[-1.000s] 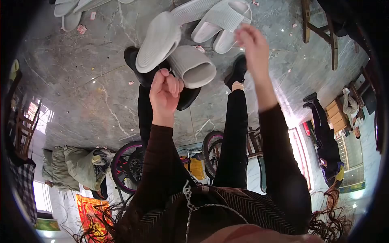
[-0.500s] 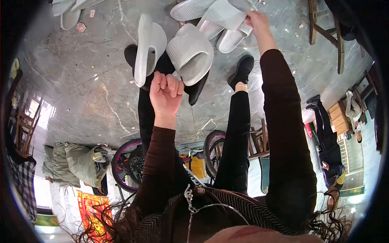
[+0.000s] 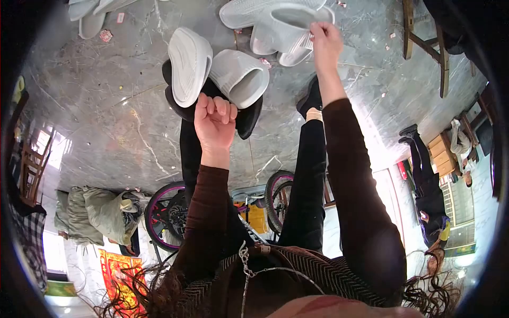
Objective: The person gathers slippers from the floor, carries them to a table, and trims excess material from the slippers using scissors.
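Observation:
My left hand (image 3: pixel 214 124) is palm up with its fingers curled closed at the near ends of a pair of light grey slippers. One slipper (image 3: pixel 189 66) shows its ribbed sole; the other slipper (image 3: pixel 241 79) turns its opening toward me. The exact grip point is hidden. Both are in front of my black shoe (image 3: pixel 249 119). Farther out, my right hand (image 3: pixel 326 45) pinches the edge of another grey slipper (image 3: pixel 283 34). Its mate (image 3: pixel 244 11) is beside it, partly cut off by the frame top.
More grey slippers (image 3: pixel 91 24) lie at the upper left on the grey marble floor (image 3: pixel 101 79). Wooden stool legs (image 3: pixel 442 61) stand at the upper right. Behind me are a bicycle wheel (image 3: pixel 167 217), stacked grey cloth bundles (image 3: pixel 103 212) and another person (image 3: pixel 429 196).
The left pair has turned, so one slipper now shows its sole. My right hand has moved slightly left and down, tilting its slipper's opening up. My left hand has barely moved.

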The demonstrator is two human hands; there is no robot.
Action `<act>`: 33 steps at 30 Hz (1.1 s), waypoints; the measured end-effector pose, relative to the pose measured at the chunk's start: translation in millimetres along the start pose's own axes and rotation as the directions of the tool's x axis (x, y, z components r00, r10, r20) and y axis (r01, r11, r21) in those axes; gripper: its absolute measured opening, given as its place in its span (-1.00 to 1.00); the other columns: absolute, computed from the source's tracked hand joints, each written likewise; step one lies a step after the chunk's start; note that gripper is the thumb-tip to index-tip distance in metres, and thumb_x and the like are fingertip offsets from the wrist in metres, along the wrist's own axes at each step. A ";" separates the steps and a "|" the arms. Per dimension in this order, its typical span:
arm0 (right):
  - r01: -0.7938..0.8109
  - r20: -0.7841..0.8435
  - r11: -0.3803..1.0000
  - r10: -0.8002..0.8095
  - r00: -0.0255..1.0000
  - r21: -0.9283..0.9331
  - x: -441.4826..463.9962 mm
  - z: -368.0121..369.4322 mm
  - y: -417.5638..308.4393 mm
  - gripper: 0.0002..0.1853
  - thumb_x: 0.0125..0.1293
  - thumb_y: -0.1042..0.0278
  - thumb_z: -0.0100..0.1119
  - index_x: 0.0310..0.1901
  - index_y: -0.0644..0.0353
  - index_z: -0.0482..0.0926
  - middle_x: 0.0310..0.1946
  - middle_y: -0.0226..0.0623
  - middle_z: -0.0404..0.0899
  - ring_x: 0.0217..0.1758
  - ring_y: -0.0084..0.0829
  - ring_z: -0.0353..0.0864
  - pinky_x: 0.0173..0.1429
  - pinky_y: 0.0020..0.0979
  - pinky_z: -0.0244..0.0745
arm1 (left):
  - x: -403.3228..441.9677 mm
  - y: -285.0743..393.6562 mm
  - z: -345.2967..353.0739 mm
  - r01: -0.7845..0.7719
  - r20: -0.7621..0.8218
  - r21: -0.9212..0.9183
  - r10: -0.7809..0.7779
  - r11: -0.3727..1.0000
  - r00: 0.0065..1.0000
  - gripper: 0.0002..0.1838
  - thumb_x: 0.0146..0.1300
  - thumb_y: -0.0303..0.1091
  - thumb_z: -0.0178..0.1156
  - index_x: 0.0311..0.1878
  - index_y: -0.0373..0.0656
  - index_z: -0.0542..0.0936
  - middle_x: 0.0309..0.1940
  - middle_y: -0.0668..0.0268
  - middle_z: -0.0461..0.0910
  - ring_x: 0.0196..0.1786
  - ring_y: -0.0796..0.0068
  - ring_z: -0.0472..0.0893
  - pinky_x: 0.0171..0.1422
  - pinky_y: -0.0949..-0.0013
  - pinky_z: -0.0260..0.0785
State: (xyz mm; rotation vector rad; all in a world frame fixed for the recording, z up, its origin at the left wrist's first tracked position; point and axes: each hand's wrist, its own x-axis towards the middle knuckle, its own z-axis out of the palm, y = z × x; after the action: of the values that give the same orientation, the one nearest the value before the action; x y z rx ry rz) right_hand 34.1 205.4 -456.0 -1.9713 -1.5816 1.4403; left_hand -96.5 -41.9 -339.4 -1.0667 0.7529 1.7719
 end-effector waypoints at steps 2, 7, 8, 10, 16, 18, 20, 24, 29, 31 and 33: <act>0.088 0.040 0.995 -0.087 0.995 -0.039 -29.0 -7.6 -19.1 -0.83 0.08 0.42 0.24 -0.29 0.30 0.59 -0.27 -0.24 0.60 -0.28 -0.44 0.57 -0.15 -0.46 0.46 | -0.6 -0.6 4.1 -0.008 -0.054 0.026 0.010 1.000 0.998 -0.57 0.40 -0.15 -0.08 -0.63 -0.03 0.23 -0.69 0.33 0.32 -0.65 0.46 0.18 -0.40 0.35 0.07; 0.387 0.310 0.911 -0.329 0.892 -0.145 -72.3 -30.0 -38.6 -0.89 0.11 0.52 0.20 -0.29 0.24 0.56 0.04 -0.20 0.50 -0.14 -0.44 0.55 -0.10 -0.44 0.46 | 0.4 0.4 5.6 -0.016 -0.149 0.063 0.026 0.998 0.989 -0.57 0.40 -0.14 -0.06 -0.62 -0.03 0.24 -0.68 0.36 0.30 -0.63 0.47 0.17 -0.39 0.36 0.06; 0.373 0.395 0.917 -0.292 0.871 -0.145 -79.8 -35.3 -45.9 -0.91 0.12 0.53 0.19 -0.30 0.23 0.55 0.07 -0.19 0.49 -0.11 -0.40 0.55 -0.07 -0.42 0.45 | 0.1 1.3 3.1 -0.010 -0.117 0.033 0.013 0.999 0.993 -0.61 0.39 -0.17 -0.07 -0.60 -0.04 0.25 -0.66 0.32 0.36 -0.62 0.47 0.21 -0.37 0.34 0.11; 0.459 0.547 0.870 -0.298 0.783 -0.183 -79.6 -42.7 -45.8 -0.92 0.12 0.52 0.20 -0.33 0.23 0.52 0.19 -0.15 0.42 -0.01 -0.23 0.53 0.01 -0.35 0.42 | 0.2 0.7 0.9 -0.002 -0.084 0.002 0.002 1.000 0.996 -0.64 0.38 -0.21 -0.08 -0.58 -0.04 0.26 -0.64 0.29 0.42 -0.62 0.46 0.26 -0.35 0.33 0.16; 0.791 0.811 0.557 -0.323 0.487 -0.253 -55.9 -45.4 -65.2 -0.88 0.14 0.39 0.18 -0.31 0.18 0.49 -0.14 -0.22 0.55 -0.11 -0.14 0.50 -0.07 -0.19 0.40 | 0.8 -1.0 -2.2 0.018 -0.089 0.027 -0.015 0.999 0.996 -0.68 0.36 -0.25 -0.10 -0.56 -0.04 0.28 -0.63 0.29 0.42 -0.62 0.45 0.26 -0.34 0.33 0.18; 0.799 0.783 0.507 -0.332 0.526 -0.322 -54.3 -51.0 -71.5 -0.87 0.15 0.36 0.17 -0.28 0.16 0.49 -0.24 -0.22 0.54 -0.16 -0.13 0.50 -0.10 -0.17 0.40 | -0.2 -0.9 -1.9 0.002 -0.086 0.021 -0.001 1.000 0.996 -0.68 0.36 -0.24 -0.10 -0.56 -0.05 0.28 -0.65 0.29 0.40 -0.62 0.45 0.26 -0.35 0.34 0.17; 0.785 0.695 0.448 -0.392 0.602 -0.428 -55.2 -60.7 -78.4 -0.86 0.18 0.39 0.18 -0.22 0.14 0.50 -0.38 -0.24 0.55 -0.31 -0.24 0.56 -0.21 -0.28 0.45 | -0.8 0.2 -1.5 -0.016 -0.060 0.010 0.016 1.000 0.998 -0.67 0.36 -0.23 -0.10 -0.56 -0.05 0.29 -0.66 0.30 0.38 -0.62 0.45 0.26 -0.36 0.34 0.17; 0.227 0.327 0.937 -0.134 0.936 -0.267 -80.1 -92.4 -99.5 -0.87 0.20 0.47 0.21 -0.22 0.23 0.51 -0.44 -0.31 0.55 -0.43 -0.56 0.54 -0.30 -0.55 0.44 | -2.0 0.0 -1.1 -0.054 0.018 -0.002 0.054 0.999 0.998 -0.66 0.39 -0.21 -0.09 -0.56 -0.05 0.30 -0.69 0.32 0.34 -0.62 0.45 0.26 -0.37 0.34 0.16; 0.644 0.588 0.638 -0.348 0.731 -0.423 -132.6 -64.7 -124.7 -0.84 0.13 0.51 0.17 -0.23 0.24 0.48 -0.38 -0.16 0.51 -0.27 -0.21 0.52 -0.15 -0.27 0.45 | -5.3 -13.8 10.6 -0.044 -0.017 0.099 0.046 0.994 0.999 -0.62 0.40 -0.19 -0.07 -0.57 -0.09 0.32 -0.65 0.30 0.41 -0.56 0.43 0.37 -0.31 0.33 0.26; 0.660 0.625 0.587 -0.307 0.717 -0.469 -156.7 -35.9 -133.4 -0.83 0.11 0.54 0.12 -0.22 0.19 0.47 -0.36 -0.17 0.48 -0.19 -0.10 0.45 -0.14 -0.20 0.40 | -8.8 -20.1 16.2 -0.111 0.002 0.361 0.118 0.926 0.993 -0.65 0.39 -0.23 -0.02 -0.53 -0.15 0.41 -0.57 0.24 0.51 -0.47 0.41 0.46 -0.19 0.33 0.35; 0.637 0.633 0.644 -0.293 0.717 -0.423 -172.1 -15.1 -127.1 -0.82 0.12 0.52 0.10 -0.20 0.17 0.46 -0.34 -0.15 0.47 -0.15 -0.08 0.44 -0.12 -0.16 0.39 | -10.9 -21.3 18.6 -0.094 0.096 0.467 0.055 0.879 0.994 -0.74 0.38 -0.24 0.03 -0.25 -0.28 0.51 -0.34 0.17 0.60 -0.25 0.39 0.57 -0.11 0.35 0.39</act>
State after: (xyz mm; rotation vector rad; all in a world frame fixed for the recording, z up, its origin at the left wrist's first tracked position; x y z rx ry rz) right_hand -20.4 115.8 -268.8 -1.1893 -2.8793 1.3634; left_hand -81.2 -22.0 -322.4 -0.6408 1.1178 1.5669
